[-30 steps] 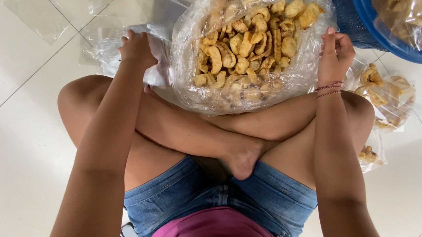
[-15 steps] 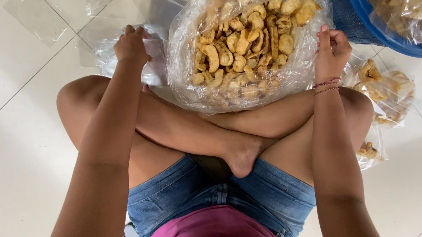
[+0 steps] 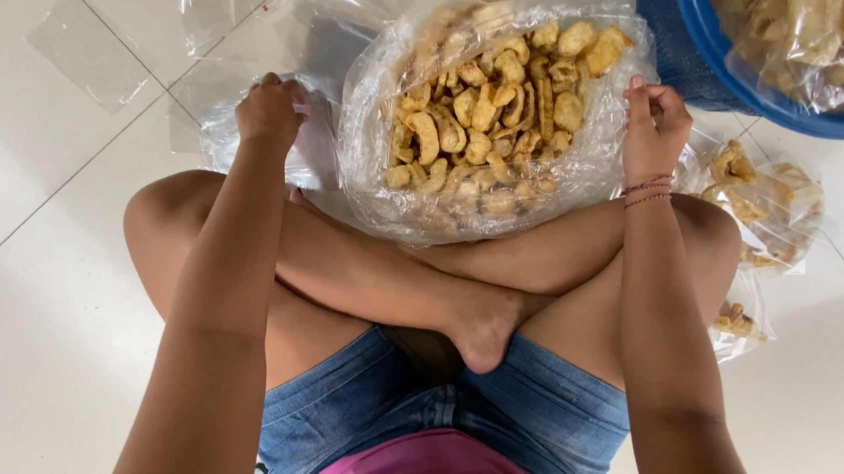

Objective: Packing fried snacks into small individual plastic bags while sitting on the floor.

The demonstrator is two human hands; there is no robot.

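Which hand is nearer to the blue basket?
Right. The right hand grips the snack bag just beside the blue basket; the left hand is across the bag, far away.

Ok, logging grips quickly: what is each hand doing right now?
Left hand: closed, gripping clear plastic bags.
Right hand: closed, pinching the rim of the big snack bag.
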